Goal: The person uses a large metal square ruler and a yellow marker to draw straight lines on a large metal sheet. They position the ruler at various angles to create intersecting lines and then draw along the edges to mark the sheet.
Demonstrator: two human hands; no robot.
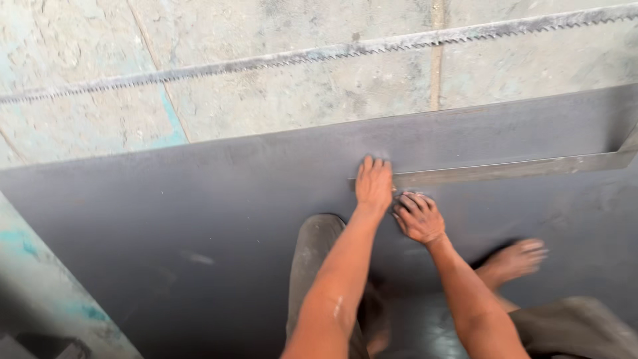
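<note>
A large dark steel sheet (166,219) lies flat on the floor. A long flat metal straightedge (505,169) rests across it, running off to the right. My left hand (373,185) presses palm down on the near end of the straightedge. My right hand (419,217) sits just below that end, fingers curled as if pinching a small marking tool that I cannot make out. I am squatting on the sheet, with my bare right foot (515,259) planted on it.
A long toothed saw blade (319,54) lies on the concrete floor (279,100) beyond the sheet's far edge. More stained concrete shows at the lower left (46,292). My knees (319,233) are close beneath the arms.
</note>
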